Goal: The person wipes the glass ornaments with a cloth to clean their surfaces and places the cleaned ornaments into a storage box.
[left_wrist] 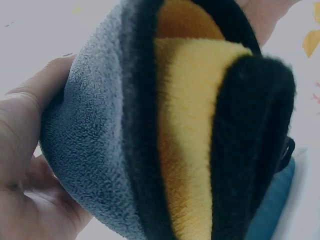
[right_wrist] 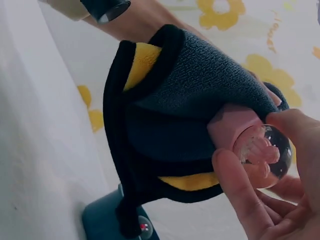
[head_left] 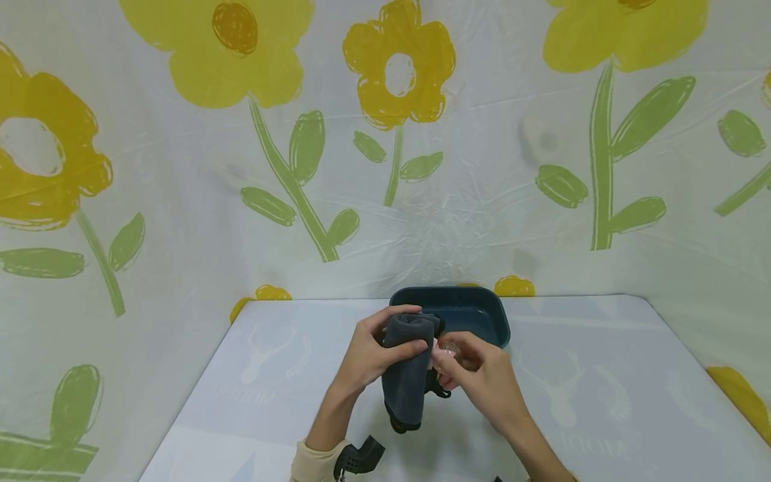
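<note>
Cloth in L hand: yellow lining vis. in wrist cams only.

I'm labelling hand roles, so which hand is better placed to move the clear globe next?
The right hand, most likely: its thumb and fingers already hold the clear globe by its rounded end, while the left hand is occupied gripping the rolled gray cloth.

Backdrop sheet — white, yellow flowers, green stems | Tabletop — pale, faint deer-head print
</note>
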`<state>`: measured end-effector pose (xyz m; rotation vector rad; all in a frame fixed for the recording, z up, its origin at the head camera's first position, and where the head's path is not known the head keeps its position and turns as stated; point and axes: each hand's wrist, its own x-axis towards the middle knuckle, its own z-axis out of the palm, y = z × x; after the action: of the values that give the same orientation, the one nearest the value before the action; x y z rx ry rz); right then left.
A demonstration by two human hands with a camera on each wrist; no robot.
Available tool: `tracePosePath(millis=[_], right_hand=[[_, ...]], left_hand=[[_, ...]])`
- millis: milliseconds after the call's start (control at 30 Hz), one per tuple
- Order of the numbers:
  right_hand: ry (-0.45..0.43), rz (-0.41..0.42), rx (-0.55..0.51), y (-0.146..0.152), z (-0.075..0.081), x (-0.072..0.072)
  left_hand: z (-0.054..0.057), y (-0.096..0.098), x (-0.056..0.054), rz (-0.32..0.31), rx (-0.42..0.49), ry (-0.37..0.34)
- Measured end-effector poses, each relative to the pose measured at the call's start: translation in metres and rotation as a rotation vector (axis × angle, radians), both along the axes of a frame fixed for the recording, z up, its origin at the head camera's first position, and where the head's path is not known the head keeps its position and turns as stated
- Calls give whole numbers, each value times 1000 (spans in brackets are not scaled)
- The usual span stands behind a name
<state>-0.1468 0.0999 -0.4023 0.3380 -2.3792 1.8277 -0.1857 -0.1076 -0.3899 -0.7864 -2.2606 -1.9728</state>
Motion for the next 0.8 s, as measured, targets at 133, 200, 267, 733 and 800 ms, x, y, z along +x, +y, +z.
tracePosePath(millis=[133, 200, 267, 733, 800], right_hand=[[-148, -12, -37, 0, 2, -2], [-187, -10, -48, 0, 4, -2], [-210, -5, -58, 0, 5, -2], [143, -11, 110, -3, -3, 0], [226, -25, 139, -3, -4, 0]], left_hand=[[0, 2, 1, -1, -4, 4], [1, 2, 1, 2, -6, 6], [1, 2, 1, 3, -8, 11], [4, 3, 2, 50, 19, -47], [4, 3, 2, 55, 26, -58]])
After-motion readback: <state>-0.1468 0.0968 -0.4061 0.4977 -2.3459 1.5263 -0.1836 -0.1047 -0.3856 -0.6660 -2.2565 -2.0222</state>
